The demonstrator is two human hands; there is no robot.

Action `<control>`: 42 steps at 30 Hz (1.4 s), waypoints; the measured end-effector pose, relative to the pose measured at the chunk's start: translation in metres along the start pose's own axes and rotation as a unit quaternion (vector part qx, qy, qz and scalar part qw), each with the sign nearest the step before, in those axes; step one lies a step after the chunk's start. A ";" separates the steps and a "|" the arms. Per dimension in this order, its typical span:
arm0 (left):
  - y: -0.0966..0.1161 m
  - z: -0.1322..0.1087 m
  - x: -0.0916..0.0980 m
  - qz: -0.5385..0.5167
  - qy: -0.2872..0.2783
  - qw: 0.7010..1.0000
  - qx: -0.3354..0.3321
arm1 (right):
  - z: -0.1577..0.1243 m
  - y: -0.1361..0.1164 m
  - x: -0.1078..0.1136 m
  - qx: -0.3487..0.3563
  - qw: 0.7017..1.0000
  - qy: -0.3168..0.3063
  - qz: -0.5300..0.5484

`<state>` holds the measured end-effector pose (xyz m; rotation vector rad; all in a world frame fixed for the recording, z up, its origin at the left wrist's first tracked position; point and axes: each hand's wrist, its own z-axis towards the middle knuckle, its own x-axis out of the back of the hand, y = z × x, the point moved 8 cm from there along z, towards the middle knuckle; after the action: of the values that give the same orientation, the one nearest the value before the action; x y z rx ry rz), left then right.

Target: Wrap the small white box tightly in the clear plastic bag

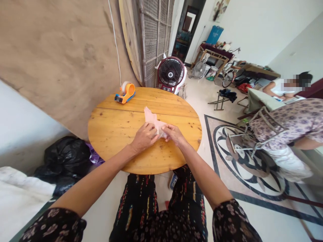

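Note:
A thin, crumpled pink sheet, which may be paper or film, lies on the round wooden table. My left hand presses on its near left part with the fingers curled. The near right edge of the sheet is pinched between the thumb and fingers of my right hand. Both hands are close together, and the part of the sheet under the fingers is hidden. Toward the far left of the table stands an orange and blue tape dispenser with a roll of tape in it.
A dark red fan stands just beyond the table. Black plastic bags lie on the left. Two other people sit at the right, one on a metal-framed chair. A small folding stool stands on the floor.

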<state>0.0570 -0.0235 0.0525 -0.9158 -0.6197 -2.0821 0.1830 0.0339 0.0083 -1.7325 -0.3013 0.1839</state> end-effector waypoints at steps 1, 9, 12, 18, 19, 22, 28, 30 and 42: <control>0.001 -0.001 0.001 -0.006 0.000 1.000 0.001 | -0.002 0.001 0.006 -0.001 1.000 0.004 -0.025; 0.005 -0.007 0.004 -0.009 0.006 1.000 0.015 | -0.009 0.020 0.011 -0.062 0.992 -0.015 -0.107; 0.004 -0.008 0.003 -0.014 0.013 1.000 0.020 | -0.004 0.021 0.004 -0.065 0.994 -0.012 -0.091; 0.001 -0.006 0.000 -0.007 0.019 1.000 0.024 | -0.005 0.021 0.000 -0.046 0.995 -0.018 -0.082; 0.000 -0.005 0.000 -0.007 0.021 0.999 0.025 | -0.007 0.021 0.000 -0.037 0.996 -0.013 -0.079; -0.001 -0.004 -0.001 -0.009 0.024 0.999 0.027 | -0.013 0.018 -0.001 -0.005 0.998 0.002 -0.062; 0.001 -0.005 0.000 -0.007 0.013 1.000 0.022 | -0.017 0.015 -0.006 0.032 0.998 0.025 -0.042; 0.001 -0.006 0.002 -0.013 0.018 0.999 0.025 | -0.017 0.015 -0.006 0.028 0.998 0.023 -0.050; 0.007 0.003 0.001 0.031 0.040 0.996 0.068 | -0.012 0.002 0.025 0.048 0.970 0.059 -0.229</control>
<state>0.0631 -0.0258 0.0564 -0.7621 -0.6740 -1.9850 0.2100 0.0297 0.0096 -1.5273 -0.5851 -0.2373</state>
